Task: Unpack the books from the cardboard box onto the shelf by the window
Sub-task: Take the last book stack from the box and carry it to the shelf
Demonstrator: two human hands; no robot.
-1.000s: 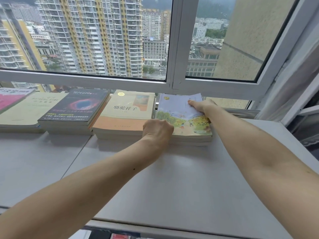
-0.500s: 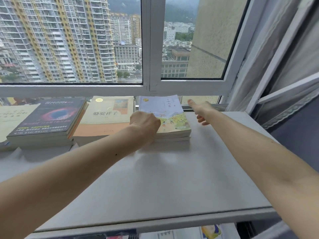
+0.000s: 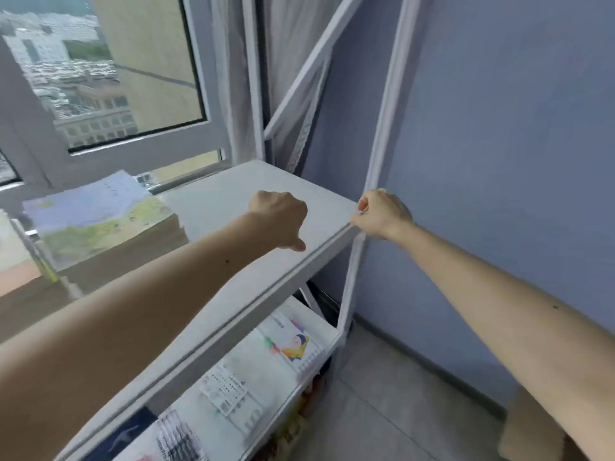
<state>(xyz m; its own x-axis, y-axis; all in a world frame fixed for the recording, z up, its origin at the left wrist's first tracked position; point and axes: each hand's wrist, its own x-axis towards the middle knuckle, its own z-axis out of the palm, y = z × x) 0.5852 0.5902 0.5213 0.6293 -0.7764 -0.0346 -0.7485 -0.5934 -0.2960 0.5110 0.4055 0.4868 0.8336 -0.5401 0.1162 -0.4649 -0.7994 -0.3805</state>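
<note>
The white shelf (image 3: 233,191) stands by the window, and its top runs off to the left. On the top lies a stack of books (image 3: 100,217) whose uppermost cover is pale blue and green, blurred by motion. My left hand (image 3: 279,217) hovers over the bare right end of the shelf top, its fingers curled into a fist that holds nothing. Fingers loosely curled and holding nothing, my right hand (image 3: 382,212) is at the shelf's front right corner. A corner of the cardboard box (image 3: 529,427) shows on the floor at the lower right.
The lower shelf holds flat books and a spiral-bound booklet (image 3: 293,344). A white frame post (image 3: 386,104) rises at the shelf's right corner. The blue wall (image 3: 499,161) is on the right, with grey tiled floor (image 3: 382,410) below. A sheer curtain (image 3: 293,61) hangs beside the window.
My view has swung right and down, away from the row of books. Both hands have left the blue and green book and pulled back to the shelf's right end. My right fingers have curled.
</note>
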